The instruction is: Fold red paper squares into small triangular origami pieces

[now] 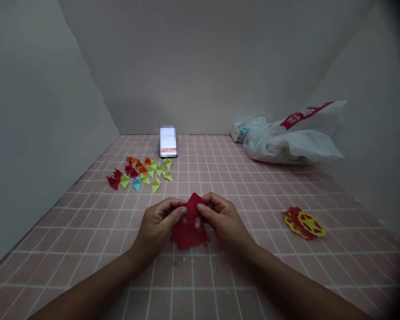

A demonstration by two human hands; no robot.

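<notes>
While left hand and right hand pinch small red paper between fingertips, larger red paper beneath

Both bare hands meet at the folded red paper, the left hand at its left side and the right hand at its right. Each grip is a closed pinch: the thumb lies on the near face of the paper, its tip pointing inward, with the index finger bent behind the thumb. One fingertip of the right hand shows just below the paper. The left forearm slants up to the paper from the lower left, the right forearm from the lower right, both bare.
</notes>
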